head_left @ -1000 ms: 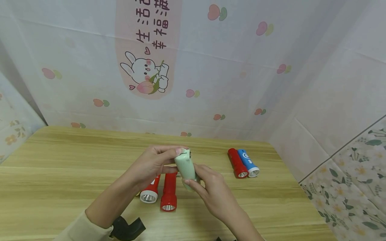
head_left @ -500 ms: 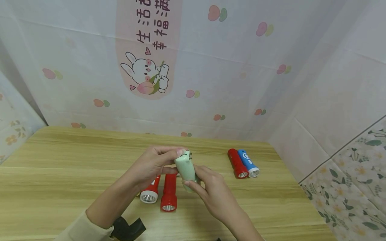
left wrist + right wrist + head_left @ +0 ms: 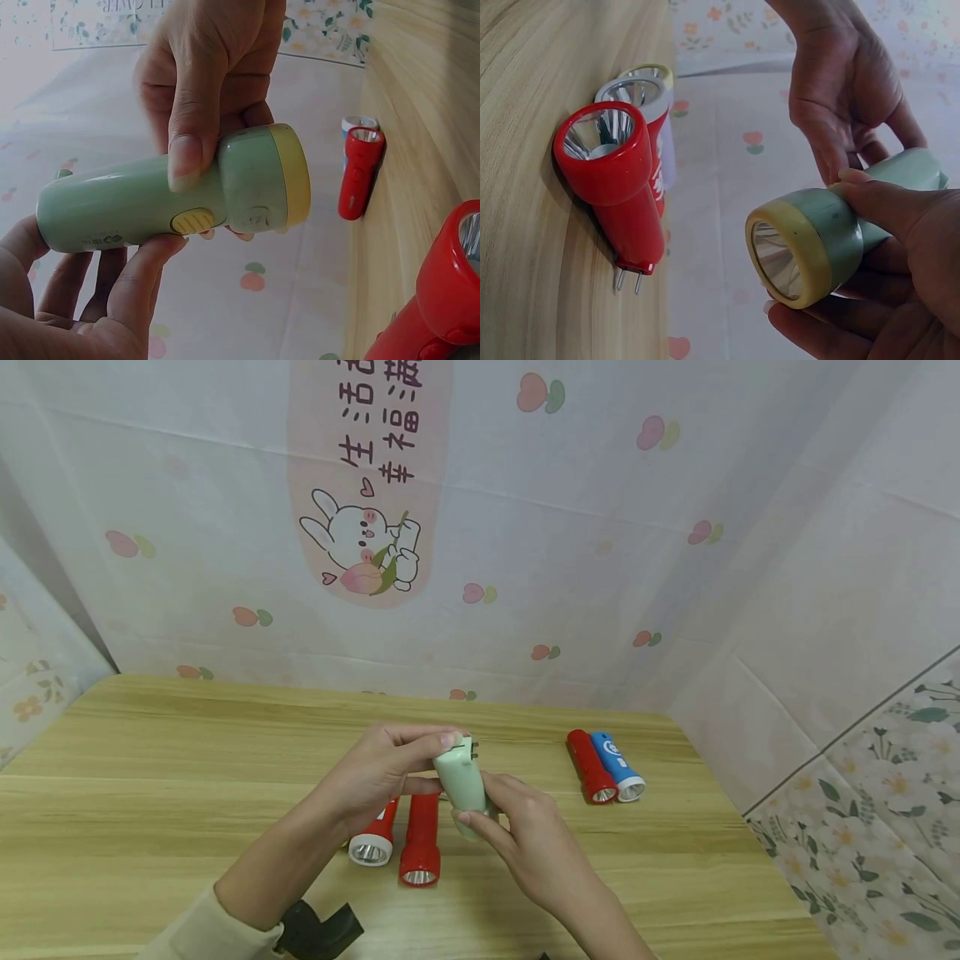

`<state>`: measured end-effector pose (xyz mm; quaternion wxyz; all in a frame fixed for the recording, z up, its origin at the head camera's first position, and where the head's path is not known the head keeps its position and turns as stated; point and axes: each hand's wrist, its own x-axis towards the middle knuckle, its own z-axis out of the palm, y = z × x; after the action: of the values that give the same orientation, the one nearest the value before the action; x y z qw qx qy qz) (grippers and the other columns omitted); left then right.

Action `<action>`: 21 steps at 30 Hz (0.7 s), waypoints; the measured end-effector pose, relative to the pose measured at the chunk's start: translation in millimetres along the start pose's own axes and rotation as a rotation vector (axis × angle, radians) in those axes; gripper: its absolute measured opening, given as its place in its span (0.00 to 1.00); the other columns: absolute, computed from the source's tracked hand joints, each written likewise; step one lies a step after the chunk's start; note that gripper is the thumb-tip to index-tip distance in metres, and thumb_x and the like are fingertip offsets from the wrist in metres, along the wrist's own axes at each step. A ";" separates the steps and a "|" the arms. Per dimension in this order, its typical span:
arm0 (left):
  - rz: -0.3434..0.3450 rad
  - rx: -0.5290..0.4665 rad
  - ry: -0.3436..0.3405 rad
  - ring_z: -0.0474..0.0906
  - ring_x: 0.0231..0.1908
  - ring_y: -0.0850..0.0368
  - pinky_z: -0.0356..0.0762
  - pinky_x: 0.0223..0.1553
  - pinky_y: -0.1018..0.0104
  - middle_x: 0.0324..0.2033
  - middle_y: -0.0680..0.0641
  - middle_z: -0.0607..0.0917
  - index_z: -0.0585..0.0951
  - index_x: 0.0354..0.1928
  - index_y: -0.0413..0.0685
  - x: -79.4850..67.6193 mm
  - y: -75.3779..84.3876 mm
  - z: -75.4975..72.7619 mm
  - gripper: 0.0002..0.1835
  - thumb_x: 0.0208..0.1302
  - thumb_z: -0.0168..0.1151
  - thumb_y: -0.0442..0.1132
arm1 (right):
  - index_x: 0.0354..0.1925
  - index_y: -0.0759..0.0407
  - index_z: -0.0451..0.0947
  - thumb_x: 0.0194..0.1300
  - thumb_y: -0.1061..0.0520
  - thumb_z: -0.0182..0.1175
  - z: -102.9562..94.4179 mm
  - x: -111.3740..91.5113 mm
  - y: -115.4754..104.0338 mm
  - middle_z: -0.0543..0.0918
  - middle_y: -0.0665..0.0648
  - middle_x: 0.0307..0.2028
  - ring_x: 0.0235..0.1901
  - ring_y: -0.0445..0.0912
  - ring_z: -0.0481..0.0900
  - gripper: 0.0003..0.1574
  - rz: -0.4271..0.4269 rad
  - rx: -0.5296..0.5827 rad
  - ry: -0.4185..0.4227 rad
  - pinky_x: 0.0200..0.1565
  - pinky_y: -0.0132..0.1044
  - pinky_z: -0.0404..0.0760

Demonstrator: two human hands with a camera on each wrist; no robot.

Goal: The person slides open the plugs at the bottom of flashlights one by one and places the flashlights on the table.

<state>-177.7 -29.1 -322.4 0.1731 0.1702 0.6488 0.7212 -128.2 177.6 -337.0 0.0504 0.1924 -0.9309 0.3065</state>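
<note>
Both hands hold a pale green flashlight (image 3: 461,783) above the table. My left hand (image 3: 375,768) pinches its tail end, thumb on the flat end face. Two small metal plug prongs (image 3: 475,750) stick out from that end. My right hand (image 3: 534,835) grips the body near the head, which points down toward me. A yellow switch (image 3: 193,220) sits on the side in the left wrist view, with left-hand fingers just beneath it. The head has a yellow rim (image 3: 819,251) around a clear lens, seen in the right wrist view.
A red flashlight (image 3: 420,847) and a red one with a white rim (image 3: 371,842) lie below the hands. A yellow-rimmed one (image 3: 665,73) is mostly hidden behind them. Another red flashlight (image 3: 591,767) and a blue one (image 3: 618,767) lie side by side at right on the wooden table (image 3: 187,752).
One second ago the prongs barely showed at the flashlight's tail; now they stand out to the right. The flashlight's tail has dipped slightly. Both hands keep their hold.
</note>
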 end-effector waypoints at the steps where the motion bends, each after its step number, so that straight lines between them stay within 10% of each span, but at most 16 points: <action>1: -0.002 0.002 0.001 0.83 0.56 0.48 0.84 0.56 0.50 0.57 0.40 0.84 0.81 0.61 0.37 0.0 -0.3 -0.1 0.21 0.74 0.59 0.44 | 0.62 0.53 0.79 0.67 0.47 0.66 0.0 -0.1 -0.2 0.87 0.50 0.49 0.45 0.42 0.84 0.27 0.005 0.001 0.000 0.49 0.38 0.88; 21: -0.033 0.010 0.035 0.85 0.53 0.50 0.85 0.55 0.54 0.54 0.42 0.86 0.82 0.59 0.38 -1.1 -0.2 2.9 0.21 0.72 0.61 0.45 | 0.62 0.54 0.79 0.67 0.46 0.66 -0.4 0.0 -0.4 0.87 0.52 0.51 0.47 0.45 0.85 0.28 0.031 0.003 -0.030 0.49 0.40 0.89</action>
<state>-175.4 -27.1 -322.4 0.1729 0.1478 0.6578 0.7180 -128.1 177.6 -336.5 0.0316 0.1825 -0.9339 0.3057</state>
